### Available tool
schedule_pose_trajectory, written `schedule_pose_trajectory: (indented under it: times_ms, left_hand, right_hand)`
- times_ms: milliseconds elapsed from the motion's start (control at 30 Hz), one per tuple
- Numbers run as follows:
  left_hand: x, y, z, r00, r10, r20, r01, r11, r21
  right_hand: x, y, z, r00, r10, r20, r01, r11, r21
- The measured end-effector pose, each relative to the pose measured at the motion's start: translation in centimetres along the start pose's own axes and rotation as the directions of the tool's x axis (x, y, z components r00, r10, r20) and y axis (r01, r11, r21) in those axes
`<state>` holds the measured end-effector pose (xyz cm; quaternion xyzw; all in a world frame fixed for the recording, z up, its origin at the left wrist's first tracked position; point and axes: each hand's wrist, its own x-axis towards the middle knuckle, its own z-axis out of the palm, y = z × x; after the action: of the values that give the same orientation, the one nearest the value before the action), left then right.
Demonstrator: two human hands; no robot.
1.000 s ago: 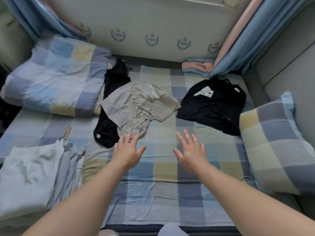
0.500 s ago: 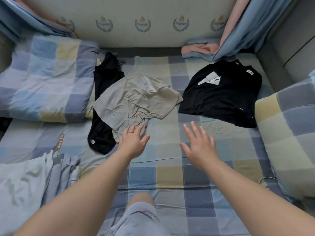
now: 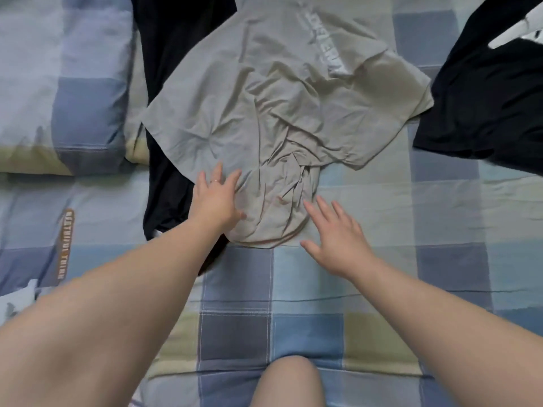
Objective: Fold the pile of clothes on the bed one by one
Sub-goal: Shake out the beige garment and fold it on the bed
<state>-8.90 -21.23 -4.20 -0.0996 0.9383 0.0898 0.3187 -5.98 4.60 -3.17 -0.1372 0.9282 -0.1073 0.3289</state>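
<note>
A crumpled grey-beige T-shirt (image 3: 264, 113) with pale lettering lies in the middle of the checked bed sheet (image 3: 382, 207). Its bunched lower end points toward me. My left hand (image 3: 216, 201), wearing a ring, lies with straight fingers on the left edge of that bunched part. My right hand (image 3: 335, 239) is spread open just right of the bunch, fingertips at its edge. Partly under the grey shirt's left side lies a black garment (image 3: 167, 183). A second black T-shirt (image 3: 484, 107) with a white print lies at the right.
A checked folded quilt (image 3: 58, 83) fills the upper left. My bare knee (image 3: 291, 380) rests on the sheet at the bottom centre. A strip of folded pale clothes (image 3: 11, 304) shows at the left edge.
I have leaned in over the bed, so the view closed in on the grey shirt. Both hands moved forward; the left now rests on the shirt's bunched end, the right has reached its edge.
</note>
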Motion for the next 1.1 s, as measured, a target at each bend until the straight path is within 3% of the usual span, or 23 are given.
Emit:
schedule_pose_trajectory:
  times_ms: [100, 167, 300, 500, 633, 700, 800, 867, 967, 1100]
  left_hand:
    - [4.6, -1.5, 1.4, 0.995, 0.057, 0.082, -0.052, 0.997, -0.061]
    - [6.2, -1.6, 3.3, 0.999, 0.032, -0.004, -0.033, 0.998, -0.049]
    - [7.8, -1.4, 4.2, 0.984, 0.050, -0.170, -0.051, 0.999, -0.006]
    - [8.7, -0.6, 1.1, 0.993, -0.005, -0.121, -0.008, 0.994, -0.108]
    - [6.7, 0.4, 1.9, 0.999, -0.017, 0.033, 0.022, 0.990, -0.142]
    - [4.5, 0.7, 2.3, 0.996, -0.004, 0.084, 0.027, 0.961, -0.274]
    - [0.0, 1.6, 2.0, 0.988, 0.145, 0.043, -0.118, 0.919, -0.377]
    - [-3.7, 2.6, 0.9, 0.984, 0.168, -0.051, -0.175, 0.904, -0.391]
    - [-10.0, 5.9, -2.3, 0.969, 0.088, -0.232, -0.182, 0.886, -0.426]
    - [-20.1, 11.3, -7.6, 0.903, 0.033, -0.429, -0.286, 0.790, -0.542]
  right_hand:
    - [5.9, -1.2, 1.9, 0.997, -0.012, 0.083, 0.011, 1.000, 0.012]
    - [8.9, -2.0, 3.5, 0.992, 0.019, 0.125, -0.019, 1.000, 0.006]
    - [11.3, -3.1, 5.7, 0.994, 0.105, 0.020, -0.104, 0.994, -0.020]
    - [11.7, -2.8, 4.4, 0.992, 0.107, 0.074, -0.113, 0.989, 0.096]
    - [12.0, -2.3, 0.9, 0.988, 0.001, 0.156, -0.024, 0.989, 0.146]
    - [10.5, -1.9, -1.8, 0.994, 0.026, 0.103, -0.046, 0.980, 0.192]
    - [5.4, -1.7, -5.8, 0.992, 0.089, -0.091, -0.066, 0.971, 0.230]
    - [0.9, -2.0, -8.4, 0.975, 0.076, -0.210, -0.018, 0.963, 0.268]
    - [-7.0, -2.8, -12.9, 0.952, 0.021, -0.305, 0.093, 0.930, 0.355]
    - [-18.6, -3.1, -19.3, 0.889, -0.033, -0.456, 0.244, 0.878, 0.411]
